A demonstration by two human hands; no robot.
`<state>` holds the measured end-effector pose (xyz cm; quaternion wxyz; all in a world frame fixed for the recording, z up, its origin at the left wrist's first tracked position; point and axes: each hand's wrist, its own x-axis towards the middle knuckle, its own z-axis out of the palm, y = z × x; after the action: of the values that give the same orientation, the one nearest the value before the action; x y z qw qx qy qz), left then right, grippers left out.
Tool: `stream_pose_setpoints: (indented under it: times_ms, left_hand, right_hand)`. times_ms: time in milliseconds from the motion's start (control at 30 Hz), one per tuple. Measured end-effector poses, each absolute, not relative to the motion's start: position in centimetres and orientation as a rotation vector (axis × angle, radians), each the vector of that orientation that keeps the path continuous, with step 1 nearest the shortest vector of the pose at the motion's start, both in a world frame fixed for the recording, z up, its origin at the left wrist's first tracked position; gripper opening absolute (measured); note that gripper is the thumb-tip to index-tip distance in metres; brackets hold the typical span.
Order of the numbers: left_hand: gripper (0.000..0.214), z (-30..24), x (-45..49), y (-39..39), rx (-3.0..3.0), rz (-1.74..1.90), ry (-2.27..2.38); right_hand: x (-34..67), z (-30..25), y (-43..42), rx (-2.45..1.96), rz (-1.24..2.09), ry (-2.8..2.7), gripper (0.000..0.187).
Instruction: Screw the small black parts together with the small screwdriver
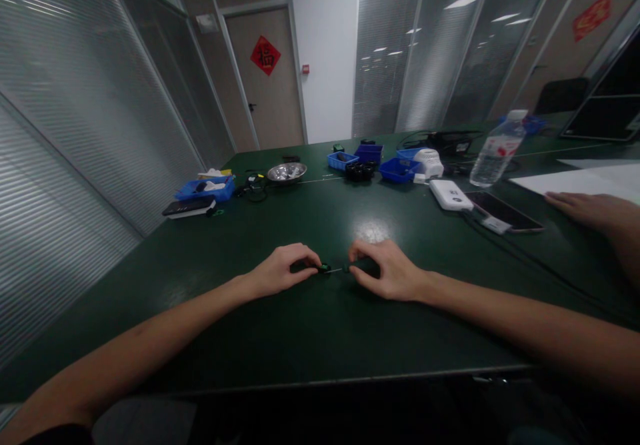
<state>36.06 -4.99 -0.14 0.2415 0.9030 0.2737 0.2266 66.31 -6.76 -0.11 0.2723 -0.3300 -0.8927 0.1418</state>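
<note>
My left hand [285, 270] is low over the table, thumb and forefinger pinched on a small green-and-black piece [325, 268]. From that piece a thin metal shaft [335, 270] runs right to a dark end, and it looks like a small screwdriver. At that dark end is my right hand [385, 268], its thumb and curled forefinger closed about it. The fingers and the dark tabletop hide most of the handle, and the green-and-black piece is too small to make out in detail.
Across the green table [280, 338] stand a metal bowl [287, 173], a blue tray [227, 190], blue bins [399, 170], a white power bank [450, 195], a phone [505, 212] and a water bottle [499, 148]. Another person's hand [590, 212] rests at right near white paper [590, 178].
</note>
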Motion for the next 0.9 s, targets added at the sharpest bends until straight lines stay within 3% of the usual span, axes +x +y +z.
stream_pose_setpoints:
  times_ms: [900]
  left_hand:
    - [0.015,-0.45,36.08,-4.91,2.487,0.635,0.761]
  right_hand:
    - [66.05,-0.07,-6.71,-0.911,0.372,-2.445,0.017]
